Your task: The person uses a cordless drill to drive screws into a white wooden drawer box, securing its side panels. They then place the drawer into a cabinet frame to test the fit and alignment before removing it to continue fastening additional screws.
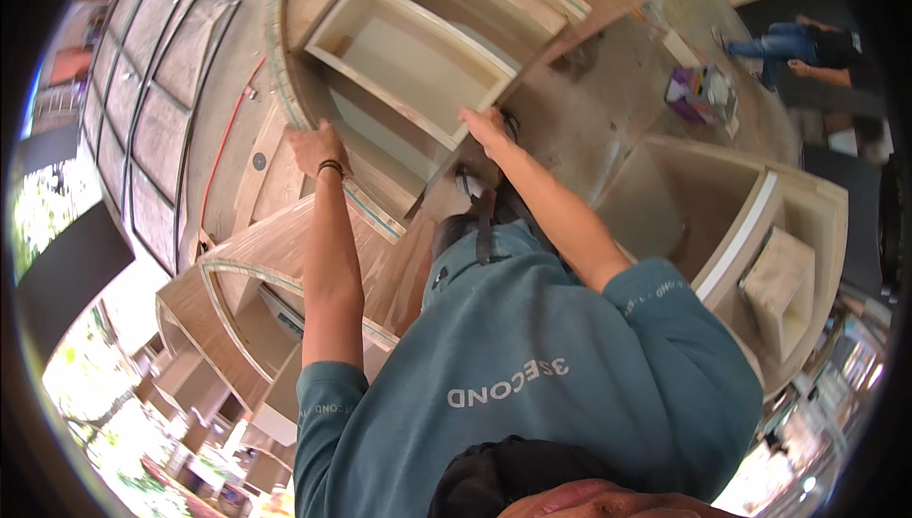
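An unpainted wooden cabinet (294,19) with a curved outline and a thin green line along its edge lies in front of me. Inside its opening sits a pale, open rectangular drawer box (382,98), set at a slant. My left hand (318,145), with a dark band at the wrist, is closed over the cabinet's near left edge. At the drawer's near right corner, my right hand (486,130) grips the rim with the fingers bent around it. Parts of the fingers on both hands are hidden.
Another cabinet (831,233) with a pale compartment stands at my right. More wooden cabinets (256,247) crowd the left. Metal frames (157,90) and an orange cable (224,152) lie on the far left floor. Further right are a purple-and-white bundle (698,90) and another person (793,47).
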{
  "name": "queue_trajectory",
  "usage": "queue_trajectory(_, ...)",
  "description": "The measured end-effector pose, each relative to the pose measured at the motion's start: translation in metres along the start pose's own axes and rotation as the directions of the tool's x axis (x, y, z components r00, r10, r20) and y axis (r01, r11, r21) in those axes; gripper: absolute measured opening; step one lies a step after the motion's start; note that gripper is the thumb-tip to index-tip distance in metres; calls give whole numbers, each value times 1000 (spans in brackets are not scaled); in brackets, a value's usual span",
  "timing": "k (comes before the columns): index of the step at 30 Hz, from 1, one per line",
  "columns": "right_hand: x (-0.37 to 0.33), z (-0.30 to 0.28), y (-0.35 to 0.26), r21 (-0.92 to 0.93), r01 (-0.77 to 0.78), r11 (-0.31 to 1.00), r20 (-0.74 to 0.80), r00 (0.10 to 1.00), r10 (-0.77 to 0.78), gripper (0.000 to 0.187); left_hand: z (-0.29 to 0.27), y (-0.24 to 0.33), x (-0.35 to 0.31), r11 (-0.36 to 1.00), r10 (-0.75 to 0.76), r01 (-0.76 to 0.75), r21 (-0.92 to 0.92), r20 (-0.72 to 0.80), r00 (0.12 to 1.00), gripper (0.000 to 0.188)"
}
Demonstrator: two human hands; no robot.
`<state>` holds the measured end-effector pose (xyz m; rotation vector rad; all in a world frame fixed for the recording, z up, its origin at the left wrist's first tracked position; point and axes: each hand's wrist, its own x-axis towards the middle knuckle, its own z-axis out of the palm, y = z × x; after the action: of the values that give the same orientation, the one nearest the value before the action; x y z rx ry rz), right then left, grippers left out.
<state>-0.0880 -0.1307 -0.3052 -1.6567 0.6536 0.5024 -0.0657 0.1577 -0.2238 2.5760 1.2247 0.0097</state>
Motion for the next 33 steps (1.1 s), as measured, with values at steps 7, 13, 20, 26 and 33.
queue_trajectory(7,11,-5,26,26,-120,992,24,993,119,46,1,-3,6,998,-3,1,-55,-28,1000,64)
queue_trajectory(13,-1,-18,23,70,-287,955,100,955,280,41,2,-4,8,994,-20,15,-111,-39,999,65)
queue_trajectory(20,-15,-23,12,165,-328,930,165,939,302,45,9,-10,11,994,10,-17,-112,-69,998,66)
queue_trajectory(26,-12,-25,18,177,-323,929,191,938,290,49,11,-7,14,997,-24,19,-79,-69,997,64)
queue_trajectory(33,-41,-71,63,230,-420,878,130,907,400,60,5,-11,18,994,-8,-4,-113,-105,994,64)
